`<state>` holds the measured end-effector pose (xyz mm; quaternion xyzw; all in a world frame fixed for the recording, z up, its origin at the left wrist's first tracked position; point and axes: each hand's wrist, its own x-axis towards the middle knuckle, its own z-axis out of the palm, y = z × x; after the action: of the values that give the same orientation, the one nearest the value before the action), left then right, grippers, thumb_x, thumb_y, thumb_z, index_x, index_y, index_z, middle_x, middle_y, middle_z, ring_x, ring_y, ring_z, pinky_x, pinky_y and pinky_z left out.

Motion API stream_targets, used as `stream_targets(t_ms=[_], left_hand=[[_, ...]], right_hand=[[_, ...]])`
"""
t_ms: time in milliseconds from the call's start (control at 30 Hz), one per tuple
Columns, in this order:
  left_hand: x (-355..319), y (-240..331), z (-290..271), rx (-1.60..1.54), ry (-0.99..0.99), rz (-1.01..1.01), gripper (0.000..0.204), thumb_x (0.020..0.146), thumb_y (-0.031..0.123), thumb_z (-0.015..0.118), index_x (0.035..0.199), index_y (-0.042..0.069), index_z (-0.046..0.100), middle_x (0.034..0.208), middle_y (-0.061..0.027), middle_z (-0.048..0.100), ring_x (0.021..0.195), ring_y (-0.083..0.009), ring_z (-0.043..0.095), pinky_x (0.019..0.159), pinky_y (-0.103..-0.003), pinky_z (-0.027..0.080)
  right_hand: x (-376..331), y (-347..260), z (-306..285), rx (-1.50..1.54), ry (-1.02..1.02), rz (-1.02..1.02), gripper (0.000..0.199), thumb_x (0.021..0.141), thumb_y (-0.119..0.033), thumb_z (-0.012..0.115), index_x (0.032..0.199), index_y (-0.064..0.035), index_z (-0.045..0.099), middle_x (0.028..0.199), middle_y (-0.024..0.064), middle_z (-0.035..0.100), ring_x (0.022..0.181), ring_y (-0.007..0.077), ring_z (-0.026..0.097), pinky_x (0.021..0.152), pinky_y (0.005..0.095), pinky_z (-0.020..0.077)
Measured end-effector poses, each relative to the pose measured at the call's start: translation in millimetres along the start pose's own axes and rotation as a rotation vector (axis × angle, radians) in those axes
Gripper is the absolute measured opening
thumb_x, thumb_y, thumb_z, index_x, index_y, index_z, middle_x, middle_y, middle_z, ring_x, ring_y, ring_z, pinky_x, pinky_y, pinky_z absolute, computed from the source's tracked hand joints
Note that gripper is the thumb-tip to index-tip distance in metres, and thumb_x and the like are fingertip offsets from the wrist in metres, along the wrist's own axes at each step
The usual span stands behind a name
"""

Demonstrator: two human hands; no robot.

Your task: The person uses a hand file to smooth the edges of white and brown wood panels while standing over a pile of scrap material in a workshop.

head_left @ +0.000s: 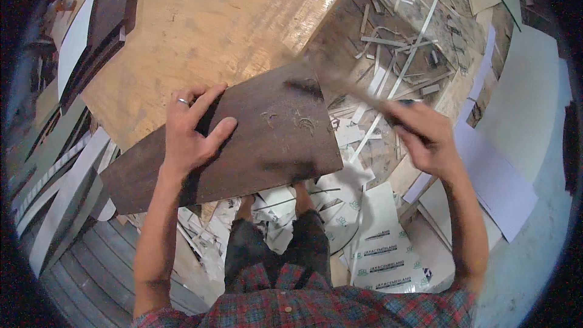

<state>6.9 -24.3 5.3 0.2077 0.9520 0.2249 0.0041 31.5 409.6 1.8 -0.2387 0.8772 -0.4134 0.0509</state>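
We looked down from a head camera at two bare arms working over a cluttered floor. Our left hand (191,127), a ring on one finger, lay flat on a dark brown laminate sheet (243,146), fingers spread and pressing down, not clenched; the sheet sat under the palm and fingertips, its upper left edge just beyond them. The sheet rested on the near edge of a pale plywood board (200,30) and overhung it toward our knees. Pale scratch marks showed on its surface to the right of the thumb.

Our right hand (425,136) was closed in a fist around the handle of a long thin tool (346,85), too blurred by motion to name. The tool slanted up and left from the fist, and its far end reached the sheet's upper right corner, well apart from the left fingers.

White offcut strips (395,61) littered the floor beyond the right hand, and white sheets with green print (382,249) lay below it. A plaid shirt showed at the bottom edge.
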Motion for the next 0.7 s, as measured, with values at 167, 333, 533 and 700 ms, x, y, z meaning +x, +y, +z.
stream_targets(t_ms=[167, 333, 533, 700], left_hand=[[46.7, 90.3, 33.5, -0.082, 0.084, -0.274, 0.076, 0.075, 0.044, 0.084, 0.131, -0.001, 0.058, 0.113, -0.0212, 0.064, 0.108, -0.0414, 0.057, 0.1, -0.05, 0.043], [81.9, 120.7, 69.8, 0.075, 0.208, -0.303, 0.05, 0.069, 0.033, 0.081, 0.105, 0.001, 0.065, 0.1, -0.0181, 0.064, 0.098, -0.0383, 0.058, 0.088, -0.05, 0.046], [91.5, 115.7, 79.9, -0.052, 0.325, -0.256, 0.03, 0.068, 0.024, 0.077, 0.086, 0.003, 0.064, 0.082, -0.0162, 0.061, 0.086, -0.0367, 0.057, 0.08, -0.048, 0.046], [97.4, 116.9, 80.1, -0.12, 0.304, -0.344, 0.022, 0.07, 0.02, 0.073, 0.076, 0.002, 0.061, 0.081, -0.0147, 0.061, 0.086, -0.0359, 0.056, 0.08, -0.047, 0.046]], right_hand=[[-52.5, 11.4, 15.3, 0.147, 0.286, 0.508, 0.044, 0.094, -0.001, 0.064, 0.137, -0.0041, 0.065, 0.106, 0.0091, 0.074, 0.077, 0.0131, 0.062, 0.071, 0.0303, 0.0527], [-84.2, 16.9, 83.7, 0.323, 0.322, 0.642, 0.046, 0.093, -0.002, 0.066, 0.139, -0.0063, 0.065, 0.101, 0.0066, 0.071, 0.068, 0.0087, 0.06, 0.064, 0.0258, 0.0522], [-82.8, 2.7, 107.3, 0.579, 0.373, 0.813, 0.047, 0.093, -0.001, 0.065, 0.14, -0.0086, 0.065, 0.086, 0.0018, 0.066, 0.065, 0.0074, 0.057, 0.056, 0.0251, 0.0484], [-81.5, -8.3, 100.3, 0.573, 0.327, 0.834, 0.047, 0.095, -0.004, 0.065, 0.141, -0.0088, 0.064, 0.081, 0.0005, 0.064, 0.061, 0.007, 0.055, 0.055, 0.0246, 0.047]])
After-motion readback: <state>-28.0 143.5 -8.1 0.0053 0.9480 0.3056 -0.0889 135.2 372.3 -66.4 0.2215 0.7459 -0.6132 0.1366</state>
